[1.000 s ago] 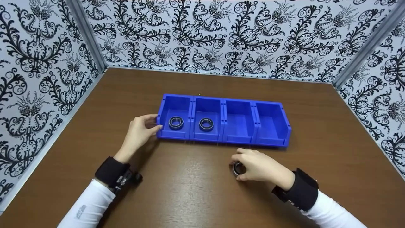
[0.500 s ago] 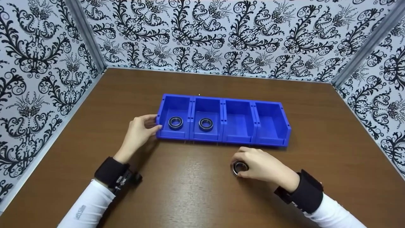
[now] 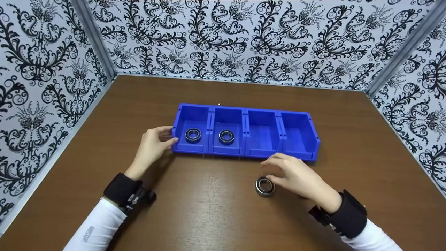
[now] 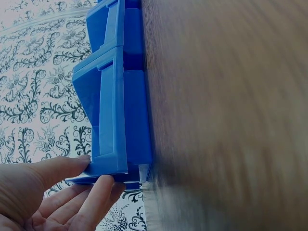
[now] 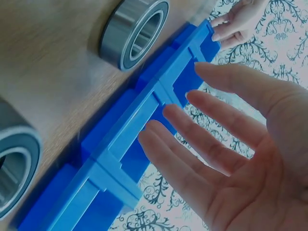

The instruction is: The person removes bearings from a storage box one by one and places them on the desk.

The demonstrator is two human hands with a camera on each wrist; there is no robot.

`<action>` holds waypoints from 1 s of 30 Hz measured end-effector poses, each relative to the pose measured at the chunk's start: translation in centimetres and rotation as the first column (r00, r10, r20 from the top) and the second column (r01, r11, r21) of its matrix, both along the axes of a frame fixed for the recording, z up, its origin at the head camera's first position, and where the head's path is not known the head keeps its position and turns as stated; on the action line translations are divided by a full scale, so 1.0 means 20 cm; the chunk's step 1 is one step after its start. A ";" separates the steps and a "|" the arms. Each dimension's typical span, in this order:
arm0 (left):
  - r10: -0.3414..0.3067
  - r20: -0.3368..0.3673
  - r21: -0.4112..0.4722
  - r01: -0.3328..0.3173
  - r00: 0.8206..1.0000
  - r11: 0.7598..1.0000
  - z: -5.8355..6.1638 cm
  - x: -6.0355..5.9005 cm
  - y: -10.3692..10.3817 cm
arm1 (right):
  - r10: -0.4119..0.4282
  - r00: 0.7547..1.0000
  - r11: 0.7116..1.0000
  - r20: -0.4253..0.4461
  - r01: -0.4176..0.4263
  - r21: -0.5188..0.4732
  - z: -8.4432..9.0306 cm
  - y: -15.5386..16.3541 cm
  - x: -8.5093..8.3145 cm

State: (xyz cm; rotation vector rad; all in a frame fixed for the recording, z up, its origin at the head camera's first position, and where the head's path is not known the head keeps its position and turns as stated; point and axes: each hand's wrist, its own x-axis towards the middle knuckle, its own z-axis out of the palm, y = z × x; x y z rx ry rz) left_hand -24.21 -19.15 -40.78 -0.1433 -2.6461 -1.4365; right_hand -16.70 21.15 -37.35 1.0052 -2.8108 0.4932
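A row of joined blue storage bins (image 3: 263,153) stands on the table. My left hand (image 3: 153,144) pinches its left end wall, thumb on one side and fingers on the other, as the left wrist view also shows. One ball bearing (image 3: 193,135) lies in the leftmost bin and another bearing (image 3: 227,137) in the one beside it. In front of the bins a bearing (image 3: 265,186) lies flat on the table. My right hand (image 3: 296,174) hovers just right of it, fingers spread and holding nothing. A further bearing (image 5: 17,163) shows in the right wrist view, mostly hidden under my hand in the head view.
The brown tabletop (image 3: 209,209) extends around the bins. Patterned panels (image 3: 237,42) with grey posts (image 3: 94,38) enclose it at the back and sides. The two right-hand bins have bare floors.
My right hand has let go of the bearing on the table and moved up and to the right, its fingers opening. My left hand and the bins have stayed put.
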 end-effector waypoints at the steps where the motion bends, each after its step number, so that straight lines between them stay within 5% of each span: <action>1: 0.001 -0.001 0.002 -0.001 1.000 1.000 0.00 0.00 0.00 | -0.009 1.000 1.000 -0.013 0.008 -0.017 0.00 0.01 0.00; 10: 0.004 -0.007 0.003 -0.004 1.000 1.000 0.00 0.00 0.00 | -0.101 0.989 0.981 -0.110 0.080 -0.177 -0.01 0.06 -0.03; 20: 0.007 0.003 0.003 -0.007 1.000 1.000 0.00 0.00 0.00 | -0.240 0.969 0.943 -0.062 0.218 -0.251 -0.01 0.15 -0.05; 30: 0.008 -0.005 -0.010 -0.008 1.000 1.000 0.00 0.00 0.00 | -0.378 0.924 0.890 -0.058 0.345 -0.300 -0.02 0.26 -0.09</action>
